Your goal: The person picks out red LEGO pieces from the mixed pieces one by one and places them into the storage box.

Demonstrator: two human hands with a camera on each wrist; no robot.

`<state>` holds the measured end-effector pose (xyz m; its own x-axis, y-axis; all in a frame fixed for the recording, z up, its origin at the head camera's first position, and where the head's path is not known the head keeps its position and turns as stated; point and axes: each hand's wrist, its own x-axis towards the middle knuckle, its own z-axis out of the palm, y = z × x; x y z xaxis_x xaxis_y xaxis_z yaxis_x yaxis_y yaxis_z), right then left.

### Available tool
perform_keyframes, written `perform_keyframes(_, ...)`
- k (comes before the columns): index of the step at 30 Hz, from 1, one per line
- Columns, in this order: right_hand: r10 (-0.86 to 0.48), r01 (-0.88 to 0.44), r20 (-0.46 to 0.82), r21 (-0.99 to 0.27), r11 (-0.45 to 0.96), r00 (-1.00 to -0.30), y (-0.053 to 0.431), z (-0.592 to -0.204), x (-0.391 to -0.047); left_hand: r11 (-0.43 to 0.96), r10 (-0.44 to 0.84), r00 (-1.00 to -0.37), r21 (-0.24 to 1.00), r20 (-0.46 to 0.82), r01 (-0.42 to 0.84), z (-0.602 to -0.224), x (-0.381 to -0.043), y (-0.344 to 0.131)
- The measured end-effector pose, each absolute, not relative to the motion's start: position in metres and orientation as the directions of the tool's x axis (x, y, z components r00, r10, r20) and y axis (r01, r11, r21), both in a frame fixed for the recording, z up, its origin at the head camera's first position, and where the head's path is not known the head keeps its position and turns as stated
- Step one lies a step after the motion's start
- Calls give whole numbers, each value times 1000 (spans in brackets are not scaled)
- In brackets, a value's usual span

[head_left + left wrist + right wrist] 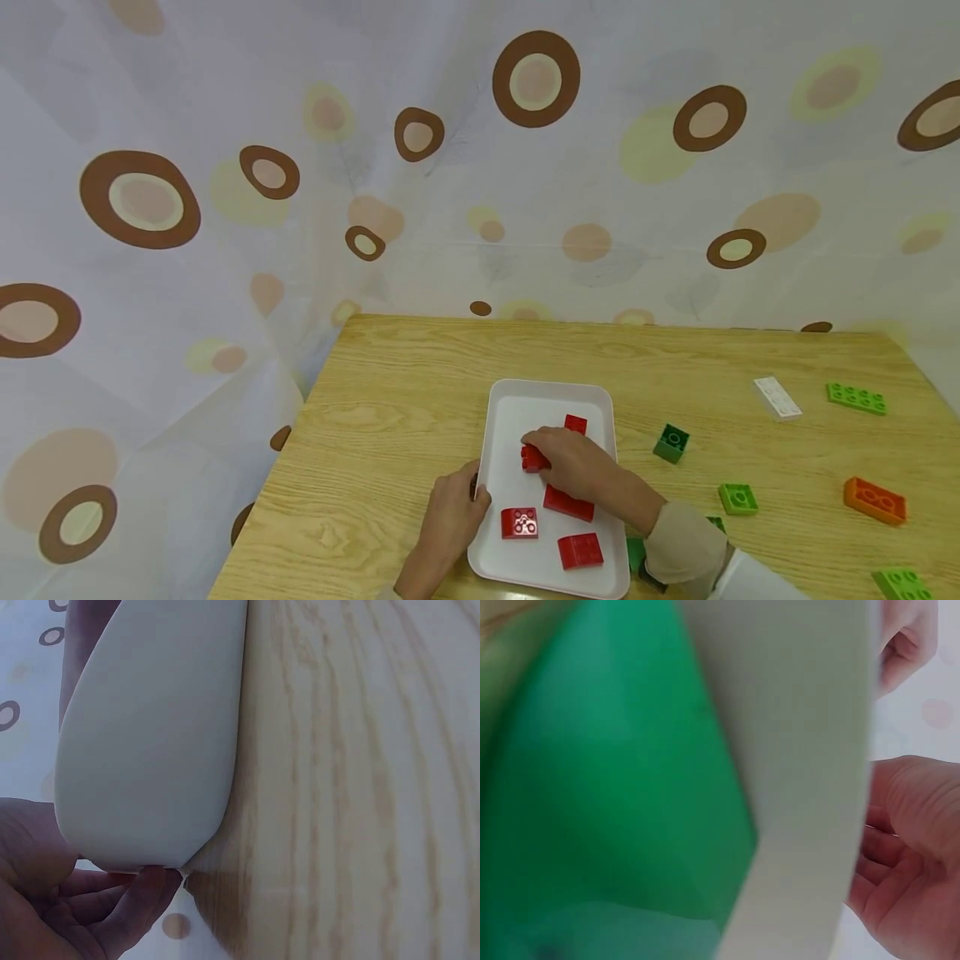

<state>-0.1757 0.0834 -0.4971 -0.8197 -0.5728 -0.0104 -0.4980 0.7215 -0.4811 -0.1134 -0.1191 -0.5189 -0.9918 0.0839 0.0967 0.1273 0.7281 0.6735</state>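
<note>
A white tray (pixel 551 563) stands on the table with several red bricks in it. My right hand (pixel 581 465) reaches over its right side and pinches a red brick (pixel 534 457) between thumb and fingers. In the right wrist view the tray wall hides that hand's fingertips. Other red bricks lie around it: a rounded one (pixel 519 523), another (pixel 581 551), a long one (pixel 567 503) partly under the hand, and one (pixel 575 424) behind. My left hand (pixel 452 510) grips the tray's left edge, its fingers against the wall (pixel 150 772). A small dark spot there is unclear.
Right of the tray lie a dark green brick (pixel 671 443), a lime brick (pixel 738 499), an orange brick (pixel 875 501), a white brick (pixel 777 397) and a long lime brick (pixel 857 398). A green brick (pixel 622 787) sits close against the tray wall, under the right forearm.
</note>
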Motion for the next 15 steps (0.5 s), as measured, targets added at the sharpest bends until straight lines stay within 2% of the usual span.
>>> perform_keyframes(15,-574,-479,-57,-486,731,-817,83,-496,-179,729,73,-992,674,102,123,-519,-114,-119)
